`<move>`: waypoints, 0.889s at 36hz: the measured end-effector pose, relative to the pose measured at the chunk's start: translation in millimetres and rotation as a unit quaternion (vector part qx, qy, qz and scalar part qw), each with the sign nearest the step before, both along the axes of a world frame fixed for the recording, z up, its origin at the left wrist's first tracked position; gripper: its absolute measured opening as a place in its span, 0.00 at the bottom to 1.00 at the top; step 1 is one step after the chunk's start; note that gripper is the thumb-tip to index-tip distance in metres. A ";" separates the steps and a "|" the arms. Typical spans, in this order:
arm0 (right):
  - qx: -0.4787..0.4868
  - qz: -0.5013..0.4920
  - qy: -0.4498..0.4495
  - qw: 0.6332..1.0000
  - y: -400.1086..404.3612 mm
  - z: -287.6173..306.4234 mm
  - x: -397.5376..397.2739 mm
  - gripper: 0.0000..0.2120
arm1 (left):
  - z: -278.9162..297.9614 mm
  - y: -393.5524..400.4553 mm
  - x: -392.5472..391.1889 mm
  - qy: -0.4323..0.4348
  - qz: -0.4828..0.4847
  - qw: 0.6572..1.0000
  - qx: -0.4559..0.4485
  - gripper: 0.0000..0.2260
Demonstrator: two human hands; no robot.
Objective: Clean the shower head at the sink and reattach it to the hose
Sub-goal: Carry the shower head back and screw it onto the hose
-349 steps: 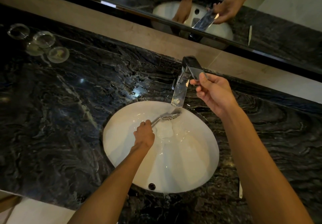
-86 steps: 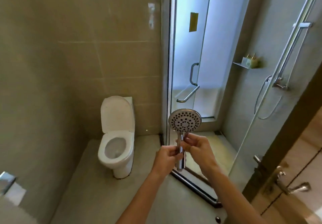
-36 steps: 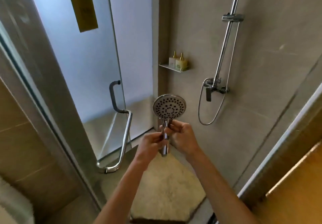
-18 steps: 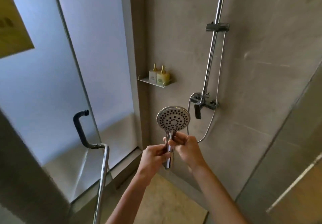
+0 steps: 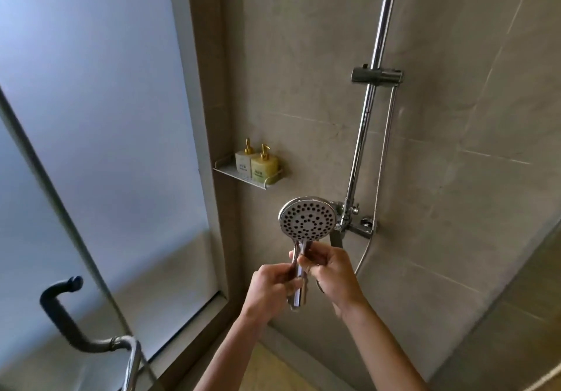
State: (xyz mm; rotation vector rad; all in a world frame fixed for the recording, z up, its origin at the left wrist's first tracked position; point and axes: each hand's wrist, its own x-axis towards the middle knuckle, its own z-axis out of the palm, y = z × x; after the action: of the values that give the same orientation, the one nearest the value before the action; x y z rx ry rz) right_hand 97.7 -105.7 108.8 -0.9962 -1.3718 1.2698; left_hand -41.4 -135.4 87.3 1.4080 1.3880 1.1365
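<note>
- Head view: the shower head [image 5: 307, 221] is upright in front of the tiled wall, its nozzle face turned to the camera, its chrome handle pointing down.
- The left hand [image 5: 271, 288] grips the lower handle, fingers curled round it from the left.
- The right hand [image 5: 332, 272] pinches the handle just under the shower head, thumb and fingers pressed onto it from the right.
- The rail [image 5: 368, 99] rises right of the shower head; a holder [image 5: 377, 75] sits on it well above.
- The hose [image 5: 383, 159] hangs from the holder, right of the shower head, and is not joined to it.
- The valve [image 5: 358, 226] is just right of the shower head, behind it.
- A shelf [image 5: 239, 178] with two bottles [image 5: 258, 162] is up and left of the shower head.
- The glass door [image 5: 91, 117] and its dark handle [image 5: 65, 314] are well to the left.
</note>
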 end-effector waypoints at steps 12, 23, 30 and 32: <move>0.022 -0.072 0.009 0.997 102.3 5.8 -5.1 0.13 | 5.4 130.0 -10.1 0.017 -0.108 0.994 0.027 0.04; 0.011 -0.203 0.010 0.979 142.9 14.2 21.8 0.13 | 7.1 211.4 21.2 0.004 -0.279 0.960 0.009 0.07; 0.004 -0.232 0.010 0.973 160.6 33.3 43.4 0.12 | 25.4 245.5 46.8 -0.003 -0.312 0.950 0.034 0.09; 0.015 -0.242 -0.001 0.970 165.5 40.1 49.1 0.11 | 32.8 251.2 53.9 -0.009 -0.319 0.947 0.037 0.08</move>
State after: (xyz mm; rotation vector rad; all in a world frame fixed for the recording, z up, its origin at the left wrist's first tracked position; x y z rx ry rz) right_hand 146.8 59.8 148.9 -1.2185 -1.0569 0.8780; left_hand 12.5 115.8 120.1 1.7200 0.7765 0.7688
